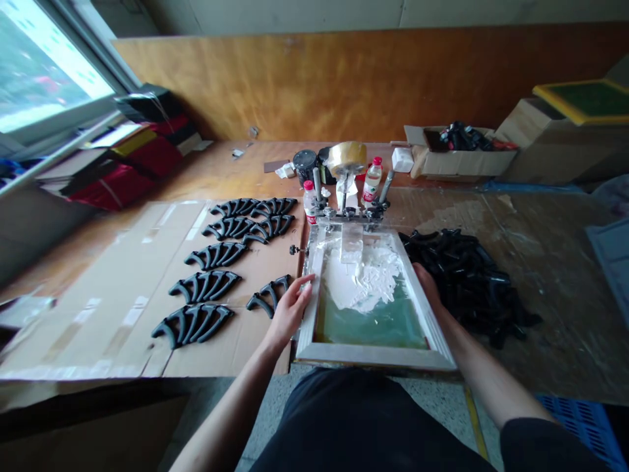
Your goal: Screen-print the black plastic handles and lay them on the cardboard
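A metal-framed screen (376, 356) lies flat in front of me, with white paste (361, 278) over its green mesh and a clear block (352, 242) at its far end. My left hand (291, 308) is at the frame's left side, fingers pointing forward; whether it grips anything cannot be made out. My right hand (428, 285) is at the frame's right side, beside a heap of black parts (466, 282), its fingers mostly hidden. Rows of curved black handles (194, 324) lie on cardboard to the left, one group near my left hand.
Behind the screen stand a clamp bar (350, 215), a tape roll (346, 157), two bottles (372, 180) and a black jar (305, 165). An open carton (464, 164) sits back right. Red and black boxes (105, 187) are stacked back left.
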A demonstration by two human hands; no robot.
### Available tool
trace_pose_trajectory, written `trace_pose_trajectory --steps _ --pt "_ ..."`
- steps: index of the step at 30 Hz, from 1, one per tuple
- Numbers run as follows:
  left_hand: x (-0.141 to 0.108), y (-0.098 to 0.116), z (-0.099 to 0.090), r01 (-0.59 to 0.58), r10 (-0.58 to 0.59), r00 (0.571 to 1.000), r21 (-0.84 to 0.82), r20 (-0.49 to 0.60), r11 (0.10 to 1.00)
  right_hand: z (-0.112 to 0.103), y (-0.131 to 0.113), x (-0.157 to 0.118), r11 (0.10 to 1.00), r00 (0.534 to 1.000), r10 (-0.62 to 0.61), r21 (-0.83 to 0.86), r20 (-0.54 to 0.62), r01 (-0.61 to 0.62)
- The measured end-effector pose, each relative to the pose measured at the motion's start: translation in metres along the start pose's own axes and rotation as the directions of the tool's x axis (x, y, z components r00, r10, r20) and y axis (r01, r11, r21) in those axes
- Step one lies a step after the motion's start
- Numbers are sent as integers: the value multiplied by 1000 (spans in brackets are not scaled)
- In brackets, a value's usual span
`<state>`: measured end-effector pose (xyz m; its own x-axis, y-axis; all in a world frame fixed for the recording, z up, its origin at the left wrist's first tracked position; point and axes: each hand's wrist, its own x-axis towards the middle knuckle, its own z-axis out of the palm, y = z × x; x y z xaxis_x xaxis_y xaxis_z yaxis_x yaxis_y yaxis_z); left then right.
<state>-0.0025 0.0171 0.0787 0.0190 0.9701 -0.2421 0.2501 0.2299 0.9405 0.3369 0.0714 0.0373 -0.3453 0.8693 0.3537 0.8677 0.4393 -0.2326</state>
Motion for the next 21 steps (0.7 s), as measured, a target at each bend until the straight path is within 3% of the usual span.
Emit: trace_pose_trajectory --steps 3,5,8,10,12,15,18,20,21 --pt "3 -44 11 75 -76 997 70 15 995 -8 7 24 975 968 218 -12 -128 -221" --pt "10 -63 17 78 -80 997 160 8 984 -6 -10 50 976 967 216 25 -135 -214" --pt "19 -76 19 86 -92 996 246 11 965 6 -52 85 998 999 47 47 20 -48" --pt "21 -77 18 96 -107 994 260 27 961 15 -75 94 999 984 8 42 177 -16" --pt "22 -76 17 108 -122 992 263 37 959 22 -89 86 999 956 -29 41 292 18" --pt "20 -75 17 122 -132 991 250 20 960 21 -93 54 974 913 -226 82 341 210" --pt "19 -75 18 127 -131 991 241 1 962 8 -89 30 889 810 -458 183 366 420" --pt "19 -74 19 133 -135 991 238 -6 962 1 -86 28 858 768 -513 258 384 444" --pt "19 -74 19 135 -137 991 237 -9 962 0 -86 30 866 778 -497 276 384 417"
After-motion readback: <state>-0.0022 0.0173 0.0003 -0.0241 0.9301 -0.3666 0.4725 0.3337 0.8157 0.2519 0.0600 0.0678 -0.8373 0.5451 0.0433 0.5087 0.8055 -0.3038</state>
